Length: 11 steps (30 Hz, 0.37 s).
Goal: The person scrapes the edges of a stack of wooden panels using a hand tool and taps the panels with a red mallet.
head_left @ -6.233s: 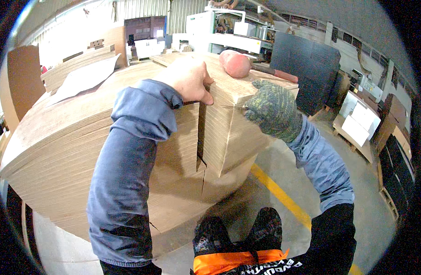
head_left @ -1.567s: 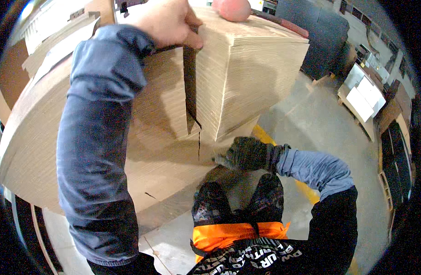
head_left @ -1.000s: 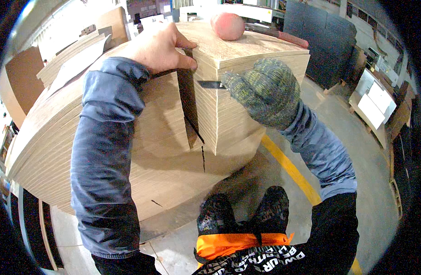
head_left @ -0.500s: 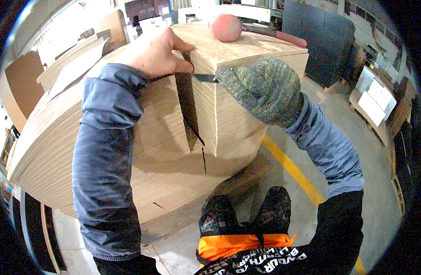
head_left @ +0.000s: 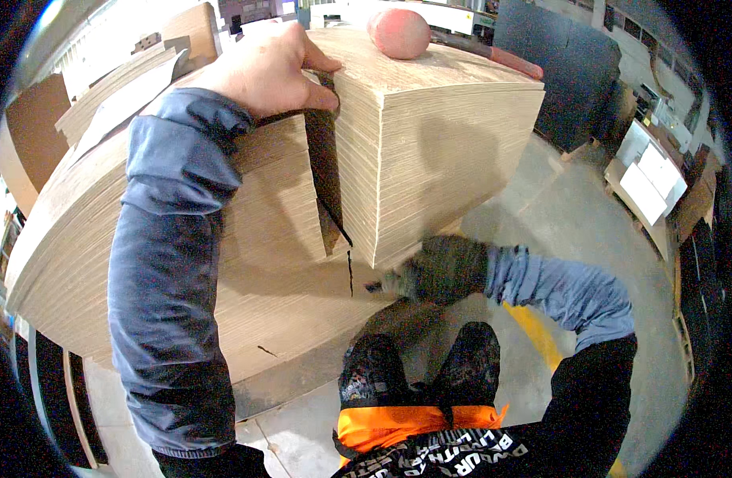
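Note:
My bare left hand (head_left: 274,76) rests on the top edge of a thick stack of thin wooden sheets (head_left: 246,191), thumb and forefinger apart beside a dark upright gap (head_left: 324,167). To the right of the gap is a taller block of stacked sheets (head_left: 454,151). My right hand (head_left: 442,271), in a grey-green knitted glove, is low near that block's bottom corner. It is smeared by motion and looks closed; a small dark tip sticks out at its fingers, its kind unclear. A black line (head_left: 350,273) runs down the stack's side beside it.
A mallet with a pinkish head (head_left: 399,36) and red-ended handle (head_left: 517,62) lies on the block. My shoes (head_left: 374,370) stand close to the stack, near a yellow floor line (head_left: 533,334). Dark panels (head_left: 553,72) and a stand with white sheets (head_left: 653,179) are at right.
My right hand has dropped from the block's upper corner to near its bottom corner. The dark strip seen between glove and gap is gone from there. My left hand stays on the stack's edge.

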{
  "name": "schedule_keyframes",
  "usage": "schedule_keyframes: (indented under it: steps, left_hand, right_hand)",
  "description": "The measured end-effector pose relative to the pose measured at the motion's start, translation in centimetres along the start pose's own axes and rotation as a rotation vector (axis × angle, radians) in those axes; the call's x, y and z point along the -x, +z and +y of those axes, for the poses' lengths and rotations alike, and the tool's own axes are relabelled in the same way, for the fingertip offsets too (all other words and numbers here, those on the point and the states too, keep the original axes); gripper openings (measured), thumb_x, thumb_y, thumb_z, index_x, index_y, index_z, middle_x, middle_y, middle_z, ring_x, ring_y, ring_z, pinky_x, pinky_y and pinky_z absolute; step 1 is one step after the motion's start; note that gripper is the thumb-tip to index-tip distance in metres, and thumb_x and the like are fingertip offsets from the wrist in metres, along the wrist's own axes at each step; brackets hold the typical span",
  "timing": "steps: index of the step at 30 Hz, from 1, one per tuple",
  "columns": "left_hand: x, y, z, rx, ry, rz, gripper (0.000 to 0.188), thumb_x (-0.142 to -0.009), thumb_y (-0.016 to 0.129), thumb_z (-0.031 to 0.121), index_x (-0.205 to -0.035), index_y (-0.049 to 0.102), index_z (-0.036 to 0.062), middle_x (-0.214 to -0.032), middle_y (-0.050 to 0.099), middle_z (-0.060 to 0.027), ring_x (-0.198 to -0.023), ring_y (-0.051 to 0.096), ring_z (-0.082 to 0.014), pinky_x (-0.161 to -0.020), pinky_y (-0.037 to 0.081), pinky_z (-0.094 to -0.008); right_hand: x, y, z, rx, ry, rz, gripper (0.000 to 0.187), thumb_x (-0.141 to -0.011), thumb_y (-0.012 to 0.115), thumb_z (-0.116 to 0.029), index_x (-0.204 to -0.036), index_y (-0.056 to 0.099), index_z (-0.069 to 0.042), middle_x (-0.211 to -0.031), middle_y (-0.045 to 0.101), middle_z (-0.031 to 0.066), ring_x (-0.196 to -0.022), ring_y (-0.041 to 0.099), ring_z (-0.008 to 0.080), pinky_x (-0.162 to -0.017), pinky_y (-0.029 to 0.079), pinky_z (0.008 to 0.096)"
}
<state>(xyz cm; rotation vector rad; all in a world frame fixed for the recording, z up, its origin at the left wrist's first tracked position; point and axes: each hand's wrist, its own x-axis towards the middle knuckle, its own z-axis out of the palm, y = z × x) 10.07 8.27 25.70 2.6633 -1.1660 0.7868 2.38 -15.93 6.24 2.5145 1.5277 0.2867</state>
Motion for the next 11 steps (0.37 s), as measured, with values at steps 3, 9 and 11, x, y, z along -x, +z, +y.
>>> schedule_keyframes:
  steps: [3,9,11]
  left_hand:
    - [0.3,-0.1,0.2,0.003,0.089,0.053,0.040,-0.066,0.076,0.021,-0.102,0.067,0.0063,-0.085,0.068,-0.0158,-0.076,0.066,-0.0243,-0.073,0.051,-0.0315]
    - [0.6,-0.4,1.3,0.093,-0.056,-0.010,0.039,-0.067,0.075,0.020,-0.103,0.067,0.0075,-0.077,0.068,-0.0112,-0.060,0.063,-0.0170,-0.061,0.050,-0.0300]
    - [0.6,-1.0,1.7,0.113,-0.116,-0.065,0.039,-0.068,0.075,0.020,-0.103,0.067,0.0078,-0.077,0.068,-0.0111,-0.062,0.064,-0.0169,-0.062,0.051,-0.0296]
  right_hand:
    - [-0.6,-5.5,1.3,0.610,0.032,0.336,0.039,-0.086,0.045,-0.023,-0.124,0.051,-0.017,-0.059,0.046,0.0040,-0.049,0.048,0.0209,-0.043,0.042,0.0341]
    - [-1.2,-1.1,0.4,0.350,0.040,0.070,0.039,-0.087,0.040,-0.021,-0.125,0.049,-0.016,-0.054,0.041,0.0061,-0.043,0.045,0.0191,-0.042,0.043,0.0367]
    - [-1.0,1.1,-0.7,0.157,0.005,-0.126,0.040,-0.090,0.036,-0.021,-0.127,0.049,-0.014,-0.059,0.054,0.0112,-0.047,0.054,0.0219,-0.051,0.052,0.0404]
